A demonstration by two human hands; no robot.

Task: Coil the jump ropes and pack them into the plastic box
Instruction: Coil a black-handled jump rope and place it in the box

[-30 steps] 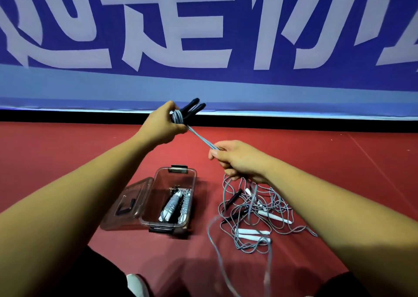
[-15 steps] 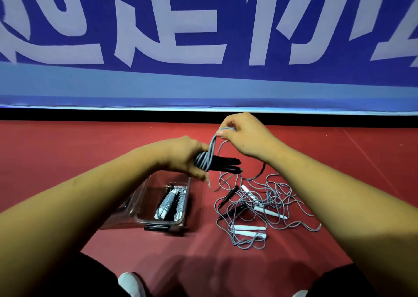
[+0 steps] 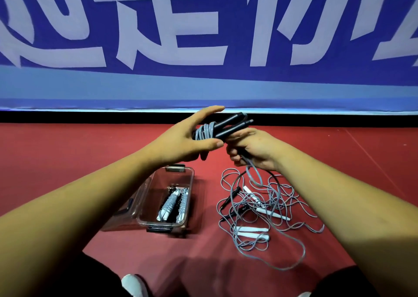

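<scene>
My left hand (image 3: 185,138) holds a jump rope with two black handles (image 3: 230,126); grey cord is wound round them near my palm, between thumb and fingers. My right hand (image 3: 251,148) grips the loose grey cord just under the handles, and the cord hangs from it to the floor. Below stands the clear plastic box (image 3: 190,179), open, with coiled jump ropes (image 3: 173,202) inside. To its right lies a tangle of grey cord with white and black handles (image 3: 255,210) on the red floor.
The box's lid (image 3: 123,213) hangs open on its left side. A blue banner wall (image 3: 203,47) with white lettering closes off the floor just beyond my hands. A white shoe tip (image 3: 134,285) shows at the bottom edge.
The handle bundle has risen and tilted up to the right. My right hand dropped from above the handles to below them, carrying the cord round. My left fingers have straightened somewhat.
</scene>
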